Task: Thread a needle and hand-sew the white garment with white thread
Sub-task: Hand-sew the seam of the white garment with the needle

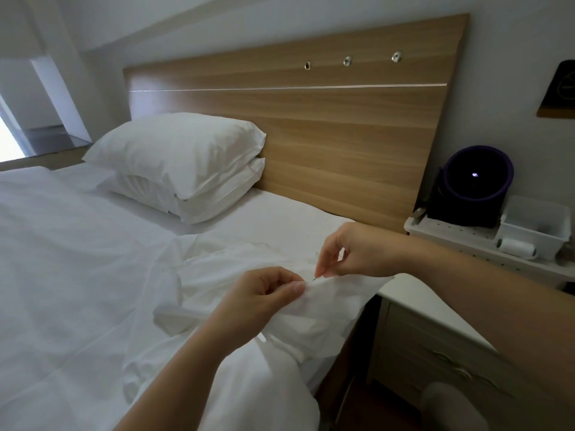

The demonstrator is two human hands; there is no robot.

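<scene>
The white garment point(326, 306) is bunched at the right edge of the bed point(77, 259), just beside the nightstand point(413, 303). A fold of it is pinched between the thumb and fingers of the left hand point(264, 293). The needle point(316, 277) is held by the right hand point(351, 253), fingers closed on its upper end, tip at the fold. A spool of white thread point(516, 247) is seen lying on the tray point(451, 231) on the nightstand, well apart.
</scene>
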